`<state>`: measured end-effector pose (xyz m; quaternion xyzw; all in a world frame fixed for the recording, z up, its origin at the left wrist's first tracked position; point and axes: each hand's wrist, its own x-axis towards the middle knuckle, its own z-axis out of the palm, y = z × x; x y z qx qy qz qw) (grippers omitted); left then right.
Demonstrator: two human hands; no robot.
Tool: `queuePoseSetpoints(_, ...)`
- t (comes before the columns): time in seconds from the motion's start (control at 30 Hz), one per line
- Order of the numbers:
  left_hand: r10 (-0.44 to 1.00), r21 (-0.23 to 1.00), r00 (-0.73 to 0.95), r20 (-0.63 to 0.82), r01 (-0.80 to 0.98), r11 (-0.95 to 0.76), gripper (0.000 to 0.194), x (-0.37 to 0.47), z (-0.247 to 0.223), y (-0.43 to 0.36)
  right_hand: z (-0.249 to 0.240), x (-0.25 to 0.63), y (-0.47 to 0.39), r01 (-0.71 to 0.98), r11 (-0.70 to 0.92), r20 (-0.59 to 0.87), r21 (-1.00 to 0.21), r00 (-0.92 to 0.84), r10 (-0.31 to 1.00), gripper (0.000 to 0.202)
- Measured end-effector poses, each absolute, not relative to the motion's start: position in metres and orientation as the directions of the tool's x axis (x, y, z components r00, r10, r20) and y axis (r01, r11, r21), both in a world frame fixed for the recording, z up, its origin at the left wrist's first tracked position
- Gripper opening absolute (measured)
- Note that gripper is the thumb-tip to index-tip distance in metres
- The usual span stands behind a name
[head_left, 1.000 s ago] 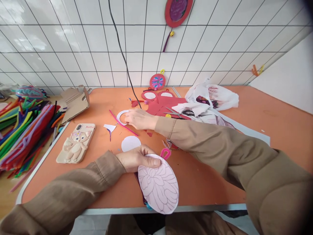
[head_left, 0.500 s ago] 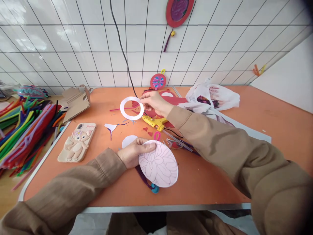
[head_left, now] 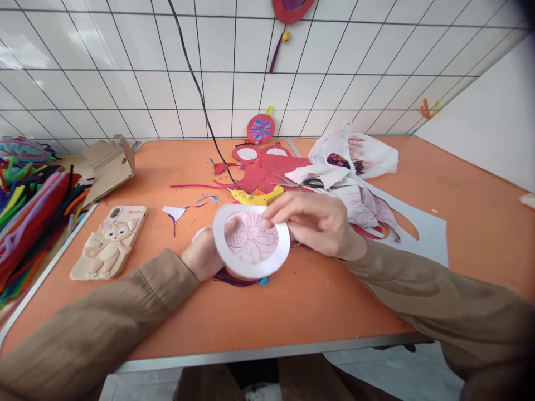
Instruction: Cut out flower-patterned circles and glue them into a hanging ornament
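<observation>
My left hand (head_left: pixel 205 252) holds an oval paper disc (head_left: pixel 253 238) with a line-drawn flower, its thumb over the edge. Between the thumb and fingers of my right hand (head_left: pixel 315 220) is a white paper ring (head_left: pixel 251 271), pinched at its upper right. The ring lies over or just above the disc, framing the flower; whether the two touch I cannot tell. Below my hands, a dark purple tassel (head_left: pixel 236 279) and a blue bell (head_left: pixel 263 281) show. A yellow glue gun (head_left: pixel 258 198) lies right behind the ring, partly hidden.
On the left are a phone in a bear case (head_left: pixel 109 242), pipe cleaners (head_left: pixel 37 223) and torn cardboard (head_left: pixel 111 161). Red sheets (head_left: pixel 276 170), scissors (head_left: pixel 288 181), a plastic bag (head_left: pixel 371 156) and a white cut-out sheet (head_left: pixel 430 234) lie behind and right. A black cord (head_left: pixel 196 83) hangs down.
My right hand has brought the white ring from the back of the table toward me, over the flower disc. My left hand with the disc has shifted slightly left and up in view.
</observation>
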<state>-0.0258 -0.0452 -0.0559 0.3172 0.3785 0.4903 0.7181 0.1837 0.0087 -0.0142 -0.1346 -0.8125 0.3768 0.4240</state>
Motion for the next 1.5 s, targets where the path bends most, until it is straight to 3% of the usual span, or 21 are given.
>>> queuePoseSetpoints(0.13,0.925,0.747,0.217,-0.313,-0.545,0.381,0.024,-0.026,-0.054,-0.043,-0.027,0.193,0.01,-0.109,0.879,0.698,-0.464,-0.655,0.288,0.028)
queuePoseSetpoints(0.2,0.921,0.71,0.237,-0.308,-0.587,0.388,0.024,-0.026,-0.055,-0.042,-0.032,0.193,0.014,-0.097,0.91,0.727,-0.404,-0.637,0.255,0.028)
queuePoseSetpoints(0.4,0.894,0.624,0.335,-0.297,-0.64,0.447,0.048,-0.031,-0.061,-0.039,-0.041,0.189,0.013,0.017,0.928,0.752,-0.372,-0.581,0.312,0.025)
queuePoseSetpoints(0.8,0.903,0.645,0.364,-0.227,-0.639,0.419,0.072,-0.03,-0.062,-0.038,-0.048,0.186,0.005,0.082,0.952,0.76,-0.294,-0.584,0.285,0.022)
queuePoseSetpoints(1.2,0.914,0.722,0.373,-0.16,-0.587,0.366,0.039,-0.033,-0.065,-0.041,-0.05,0.187,0.005,0.069,0.973,0.777,-0.222,-0.59,0.219,0.022)
queuePoseSetpoints(1.5,0.935,0.749,0.226,-0.272,-0.561,0.353,0.03,-0.029,-0.06,-0.043,-0.053,0.187,0.007,0.038,0.986,0.784,-0.165,-0.602,0.155,0.02)
